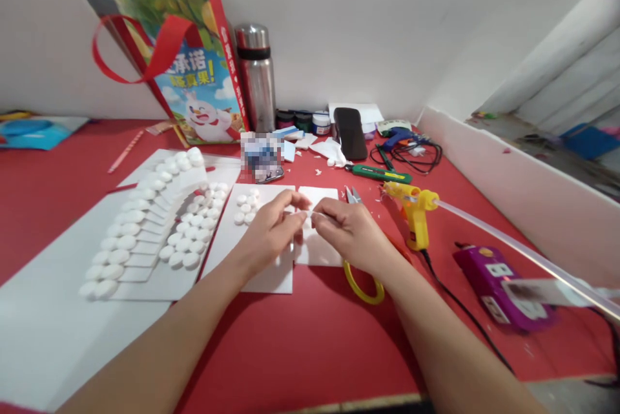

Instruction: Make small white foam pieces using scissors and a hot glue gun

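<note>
Between the fingertips of both hands is a small white piece (pixel 309 214), mostly covered by them. My left hand (pixel 274 227) pinches it from the left, above a white board (pixel 268 278) that bears a cluster of white discs (pixel 246 206). From the right, my right hand (pixel 351 230) pinches the same piece over a smaller white card (pixel 317 258). Scissors with yellow handles (pixel 363 292) lie partly under my right wrist. Left of the hands, more white discs (pixel 186 239) and a stepped row of white strips edged with discs (pixel 121 243) rest on white board.
A yellow glue gun (pixel 416 217) with a long clear stick stands at the right, near a purple box (pixel 498 285). Behind are a green cutter (pixel 380 174), a black phone (pixel 351 133), paint jars (pixel 303 121), a steel bottle (pixel 258 81) and a printed bag (pixel 198 78).
</note>
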### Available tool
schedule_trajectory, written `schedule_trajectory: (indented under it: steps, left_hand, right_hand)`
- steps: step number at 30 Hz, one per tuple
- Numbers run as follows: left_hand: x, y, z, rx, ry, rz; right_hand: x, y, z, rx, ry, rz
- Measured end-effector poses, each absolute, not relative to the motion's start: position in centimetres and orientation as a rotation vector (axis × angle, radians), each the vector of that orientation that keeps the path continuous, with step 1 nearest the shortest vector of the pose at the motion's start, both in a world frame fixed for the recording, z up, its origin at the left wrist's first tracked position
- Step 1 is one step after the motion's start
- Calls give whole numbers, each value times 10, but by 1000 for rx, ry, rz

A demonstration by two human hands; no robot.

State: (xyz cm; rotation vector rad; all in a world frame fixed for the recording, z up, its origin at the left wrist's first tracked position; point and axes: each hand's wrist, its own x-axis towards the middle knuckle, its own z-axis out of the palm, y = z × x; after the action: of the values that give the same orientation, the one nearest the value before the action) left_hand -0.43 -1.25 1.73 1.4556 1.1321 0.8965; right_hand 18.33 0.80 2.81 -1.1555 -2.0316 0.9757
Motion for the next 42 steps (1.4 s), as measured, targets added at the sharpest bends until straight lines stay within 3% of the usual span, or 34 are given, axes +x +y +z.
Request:
schedule_trajectory:
  steps: [3, 9, 14, 21, 26, 33, 42]
  left_hand:
    - [-7, -10, 21, 1153, 1006, 638]
    - [-15, -5, 23, 1005, 882, 571]
    - [-18, -7, 26, 1482, 995, 478]
    - [-8, -13, 20, 2563, 1252, 651]
    - [-8, -15, 26, 1988, 1208, 741]
    - [-11, -3, 22, 776, 827, 458]
    - [-13, -4, 22, 675, 773, 538]
  right_hand:
    - [187, 6, 30, -1179, -2203, 830]
    - [188, 2, 32, -1131, -2332, 809]
    - [188, 4, 32, -1189, -2318, 908]
    - [181, 10, 29, -1226, -1921, 1197]
    - [179, 4, 32, -1170, -2019, 1105]
    - [187, 0, 33, -1084, -2350, 681]
    - [187, 3, 30, -1118, -2467, 624]
